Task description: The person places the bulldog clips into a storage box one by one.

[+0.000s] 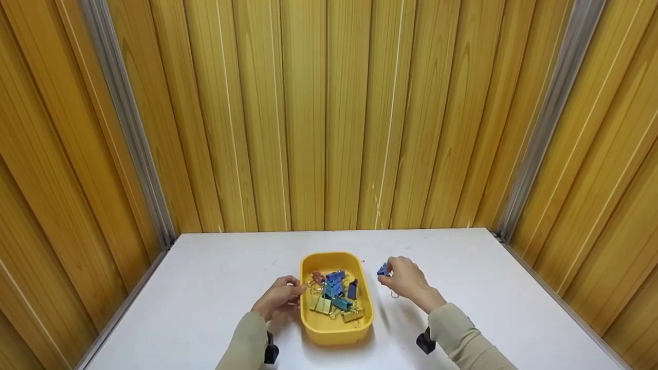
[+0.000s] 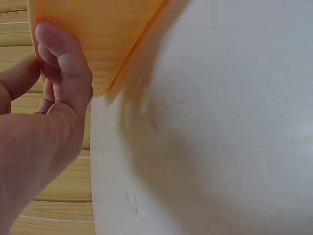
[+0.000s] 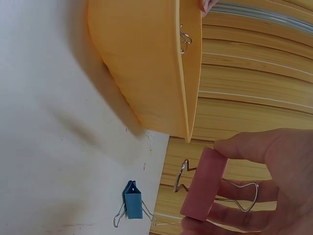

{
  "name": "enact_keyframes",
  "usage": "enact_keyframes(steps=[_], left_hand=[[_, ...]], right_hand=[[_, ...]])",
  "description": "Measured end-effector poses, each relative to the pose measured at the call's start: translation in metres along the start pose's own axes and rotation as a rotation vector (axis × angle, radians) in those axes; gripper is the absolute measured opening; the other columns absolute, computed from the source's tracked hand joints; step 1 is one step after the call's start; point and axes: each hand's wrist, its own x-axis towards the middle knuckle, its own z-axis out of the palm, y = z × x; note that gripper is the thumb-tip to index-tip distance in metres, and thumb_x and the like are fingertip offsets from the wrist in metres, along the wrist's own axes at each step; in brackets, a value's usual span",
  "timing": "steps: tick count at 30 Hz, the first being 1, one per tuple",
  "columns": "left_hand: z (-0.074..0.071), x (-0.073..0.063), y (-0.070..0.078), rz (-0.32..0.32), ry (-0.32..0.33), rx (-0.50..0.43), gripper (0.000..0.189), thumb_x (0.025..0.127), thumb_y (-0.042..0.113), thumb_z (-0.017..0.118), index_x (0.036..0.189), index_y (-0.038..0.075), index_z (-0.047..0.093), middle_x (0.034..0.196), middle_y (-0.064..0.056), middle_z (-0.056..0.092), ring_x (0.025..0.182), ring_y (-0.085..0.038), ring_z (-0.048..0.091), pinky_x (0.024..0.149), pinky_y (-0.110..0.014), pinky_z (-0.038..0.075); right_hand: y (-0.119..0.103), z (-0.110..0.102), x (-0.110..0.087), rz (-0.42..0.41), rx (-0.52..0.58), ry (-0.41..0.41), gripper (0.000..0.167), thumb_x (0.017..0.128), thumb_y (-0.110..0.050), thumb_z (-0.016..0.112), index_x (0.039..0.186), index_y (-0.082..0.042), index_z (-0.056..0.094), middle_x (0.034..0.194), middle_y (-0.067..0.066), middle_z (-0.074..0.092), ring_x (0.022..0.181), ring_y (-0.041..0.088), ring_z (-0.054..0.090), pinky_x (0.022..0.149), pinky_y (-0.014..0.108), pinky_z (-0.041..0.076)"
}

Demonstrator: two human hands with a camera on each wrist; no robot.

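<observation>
A yellow plastic box (image 1: 336,336) stands on the white table, with several binder clips (image 1: 334,288) in blue, teal, gold and red piled inside. At its left side my left hand (image 1: 280,297) pinches the rim, fingers against the outer wall (image 2: 112,34) and thumb at the edge. Right of the box, my right hand (image 1: 409,278) is raised over the table. Between thumb and fingers it pinches a pink binder clip (image 3: 204,183) with wire handles on both sides; in the head view the hand mostly hides this clip. A blue binder clip (image 3: 133,201) lies on the table beyond that hand.
The white table (image 1: 216,288) runs back to wood-patterned yellow panels (image 1: 347,113). Grey metal posts (image 1: 131,123) stand at the back corners. Small dark marks (image 2: 132,203) show on the tabletop.
</observation>
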Motion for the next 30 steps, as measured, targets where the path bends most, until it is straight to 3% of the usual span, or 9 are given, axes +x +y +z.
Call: enact_keyframes(steps=[7, 11, 15, 18, 21, 25, 30], left_hand=[[-0.001, -0.001, -0.002, 0.032, -0.022, -0.013, 0.013, 0.094, 0.012, 0.058, 0.097, 0.008, 0.047, 0.088, -0.007, 0.06, 0.07, -0.013, 0.057, 0.06, -0.024, 0.05], [-0.002, -0.002, -0.003, 0.025, -0.017, -0.014, 0.015, 0.093, 0.014, 0.06, 0.1, 0.007, 0.047, 0.092, -0.009, 0.06, 0.072, -0.014, 0.057, 0.06, -0.024, 0.049], [-0.003, -0.002, -0.003, 0.005, 0.003, -0.006, 0.018, 0.093, 0.015, 0.061, 0.102, 0.007, 0.048, 0.099, -0.013, 0.06, 0.077, -0.017, 0.058, 0.063, -0.025, 0.05], [-0.004, -0.001, -0.002, 0.007, 0.007, 0.002, 0.017, 0.093, 0.015, 0.06, 0.102, 0.007, 0.048, 0.101, -0.015, 0.061, 0.079, -0.018, 0.059, 0.064, -0.026, 0.051], [-0.004, -0.001, -0.001, 0.015, 0.001, 0.003, 0.015, 0.093, 0.014, 0.06, 0.1, 0.007, 0.049, 0.099, -0.014, 0.062, 0.078, -0.017, 0.059, 0.063, -0.025, 0.051], [-0.003, 0.0, -0.002, 0.013, 0.005, 0.003, 0.015, 0.093, 0.014, 0.06, 0.1, 0.007, 0.049, 0.097, -0.013, 0.062, 0.076, -0.016, 0.059, 0.063, -0.025, 0.051], [0.001, -0.001, -0.002, 0.016, 0.007, 0.006, 0.017, 0.093, 0.015, 0.061, 0.102, 0.007, 0.048, 0.098, -0.013, 0.061, 0.077, -0.016, 0.059, 0.064, -0.025, 0.051]], right_hand=[[-0.017, 0.011, -0.001, -0.071, 0.023, 0.007, 0.023, 0.078, -0.024, 0.075, 0.081, -0.005, 0.063, 0.078, 0.007, 0.059, 0.069, 0.017, 0.052, 0.06, 0.033, 0.045], [-0.03, 0.017, -0.002, -0.103, 0.052, -0.016, 0.025, 0.079, -0.024, 0.076, 0.085, -0.003, 0.064, 0.079, 0.005, 0.057, 0.07, 0.017, 0.051, 0.06, 0.032, 0.044], [-0.04, 0.021, -0.003, -0.141, 0.115, -0.054, 0.03, 0.083, -0.03, 0.074, 0.093, -0.003, 0.064, 0.09, 0.011, 0.063, 0.082, 0.023, 0.059, 0.071, 0.039, 0.05], [-0.041, 0.022, 0.001, -0.162, 0.179, -0.02, 0.033, 0.087, -0.032, 0.071, 0.102, -0.004, 0.064, 0.103, 0.015, 0.066, 0.094, 0.03, 0.062, 0.081, 0.046, 0.051], [-0.03, 0.02, 0.011, -0.157, 0.234, 0.092, 0.032, 0.09, -0.029, 0.067, 0.108, -0.004, 0.062, 0.11, 0.018, 0.066, 0.101, 0.035, 0.062, 0.087, 0.05, 0.05], [0.002, 0.017, 0.027, -0.094, 0.244, 0.202, 0.033, 0.091, -0.026, 0.066, 0.114, -0.002, 0.061, 0.116, 0.021, 0.064, 0.109, 0.039, 0.059, 0.092, 0.052, 0.047], [0.046, 0.02, 0.036, 0.022, 0.186, 0.152, 0.047, 0.089, -0.029, 0.068, 0.123, 0.0, 0.055, 0.123, 0.024, 0.059, 0.117, 0.042, 0.054, 0.097, 0.055, 0.043]])
